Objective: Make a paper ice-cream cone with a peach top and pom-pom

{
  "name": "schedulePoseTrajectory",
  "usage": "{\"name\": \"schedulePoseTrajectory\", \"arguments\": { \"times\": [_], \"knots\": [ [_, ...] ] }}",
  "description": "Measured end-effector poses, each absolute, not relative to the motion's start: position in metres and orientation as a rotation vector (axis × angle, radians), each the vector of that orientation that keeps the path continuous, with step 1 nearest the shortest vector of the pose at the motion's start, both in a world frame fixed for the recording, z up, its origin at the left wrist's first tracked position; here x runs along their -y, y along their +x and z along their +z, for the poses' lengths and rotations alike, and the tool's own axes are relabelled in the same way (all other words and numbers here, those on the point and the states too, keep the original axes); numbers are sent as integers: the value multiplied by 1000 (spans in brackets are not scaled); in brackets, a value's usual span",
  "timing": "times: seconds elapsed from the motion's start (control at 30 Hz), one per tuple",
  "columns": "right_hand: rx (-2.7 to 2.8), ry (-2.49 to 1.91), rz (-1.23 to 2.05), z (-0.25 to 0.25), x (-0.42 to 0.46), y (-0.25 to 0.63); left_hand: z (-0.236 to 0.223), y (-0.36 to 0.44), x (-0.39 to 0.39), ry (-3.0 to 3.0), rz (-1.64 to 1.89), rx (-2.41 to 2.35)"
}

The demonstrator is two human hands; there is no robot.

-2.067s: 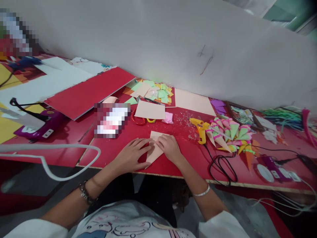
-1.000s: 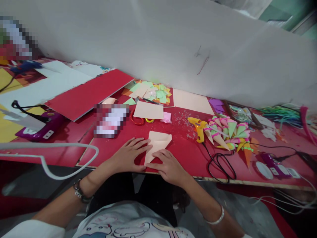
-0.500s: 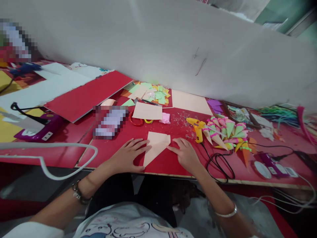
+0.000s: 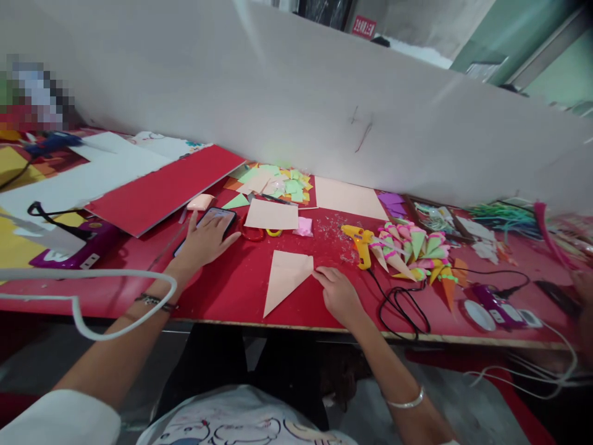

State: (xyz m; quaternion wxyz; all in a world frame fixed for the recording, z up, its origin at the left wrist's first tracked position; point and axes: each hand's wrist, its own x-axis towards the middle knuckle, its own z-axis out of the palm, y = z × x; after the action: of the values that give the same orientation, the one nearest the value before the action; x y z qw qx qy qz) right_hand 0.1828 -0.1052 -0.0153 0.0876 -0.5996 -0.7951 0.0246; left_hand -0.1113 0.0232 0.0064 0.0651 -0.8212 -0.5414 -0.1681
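Observation:
My left hand (image 4: 206, 238) lies spread over a smartphone (image 4: 227, 221) on the red table, its fingers covering much of the screen. A folded piece of peach paper (image 4: 286, 278), pointed toward the front edge, lies flat between my hands. At the right corner of this paper rests my right hand (image 4: 340, 295), fingers stretched out and fingertips at the paper's edge. Just beyond, a peach paper sheet (image 4: 272, 214) partly covers scissors (image 4: 252, 233) with red and yellow handles. A yellow glue gun (image 4: 360, 244) lies beyond my right hand.
Several small paper cones (image 4: 419, 244) are heaped right of the glue gun, whose black cord (image 4: 403, 306) coils near the front edge. Purple power strips (image 4: 498, 306) stand at both sides. A red board (image 4: 171, 188) lies at the left. A white partition (image 4: 287, 105) closes the back.
My left hand has left the folded paper and moved left onto the smartphone. My right hand stays by the paper's right corner. The camera view has shifted slightly.

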Motion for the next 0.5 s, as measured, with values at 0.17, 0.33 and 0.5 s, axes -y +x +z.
{"name": "schedulePoseTrajectory", "arguments": {
  "times": [0.17, 0.33, 0.5],
  "knots": [
    [2340, -1796, 51, -19, 107, 176, 10, -122, -16, -2386, -461, 1731],
    [2295, -1833, 76, -23, 105, 172, 18, -136, 3, -2243, -221, 2069],
    [2259, -1837, 100, -23, 108, 170, 22, -137, 13, -2166, -86, 2155]
  ]
}}
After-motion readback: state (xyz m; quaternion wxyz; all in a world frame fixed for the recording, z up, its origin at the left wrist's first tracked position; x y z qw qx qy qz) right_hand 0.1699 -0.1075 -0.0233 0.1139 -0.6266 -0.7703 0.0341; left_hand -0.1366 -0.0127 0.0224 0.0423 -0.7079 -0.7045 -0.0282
